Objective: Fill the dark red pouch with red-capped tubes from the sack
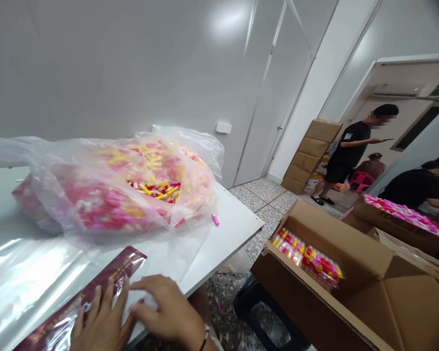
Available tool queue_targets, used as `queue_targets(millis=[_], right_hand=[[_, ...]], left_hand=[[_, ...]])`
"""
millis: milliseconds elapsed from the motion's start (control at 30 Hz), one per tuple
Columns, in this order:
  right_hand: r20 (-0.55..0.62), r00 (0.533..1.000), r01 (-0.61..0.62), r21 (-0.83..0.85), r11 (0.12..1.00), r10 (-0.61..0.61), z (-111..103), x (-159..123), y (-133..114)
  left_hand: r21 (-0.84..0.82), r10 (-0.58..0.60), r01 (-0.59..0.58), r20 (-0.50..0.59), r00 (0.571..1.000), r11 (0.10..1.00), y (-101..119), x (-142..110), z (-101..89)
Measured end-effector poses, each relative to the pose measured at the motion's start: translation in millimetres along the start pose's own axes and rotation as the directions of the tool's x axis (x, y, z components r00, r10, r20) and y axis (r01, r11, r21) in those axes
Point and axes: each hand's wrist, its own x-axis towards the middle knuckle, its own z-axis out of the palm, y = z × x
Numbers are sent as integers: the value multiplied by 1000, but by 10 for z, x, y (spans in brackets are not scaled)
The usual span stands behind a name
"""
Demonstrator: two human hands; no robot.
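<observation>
A long, flat maroon packaging pouch [129, 258] with lettering lies slantwise on the white table. My left hand [101, 317] rests flat on it with the fingers spread. Close by on the right is my right hand [170, 307], its thumb and index finger apart and their tips near the pouch's edge and my left hand; nothing shows in its grip. Beyond both hands, a big clear plastic bag [106, 200] bulges with many small red, pink and yellow stick-like pieces, some visible through its opening. One loose pink-and-white piece [215, 220] lies beside the bag.
Clear plastic sheeting [25, 287] covers the table's left side. An opened cardboard box [292, 287] with bagged coloured pieces stands on a dark stool [254, 312] at right. Behind are another filled box [398, 219], stacked cartons [303, 156], a standing person [351, 144] and a bending co-worker [409, 185].
</observation>
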Motion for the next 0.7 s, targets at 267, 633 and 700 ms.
queue_targets(millis=[267, 633, 700], right_hand=[[290, 950, 161, -140, 977, -115, 296, 127, -25], [208, 967, 187, -209, 960, -143, 934, 49, 746], [106, 980, 193, -267, 944, -170, 1059, 18, 857]], left_hand=[[95, 105, -111, 58, 993, 989, -118, -38, 146], [223, -30, 14, 69, 997, 975, -107, -190, 120], [273, -85, 71, 40, 996, 959, -114, -210, 200]])
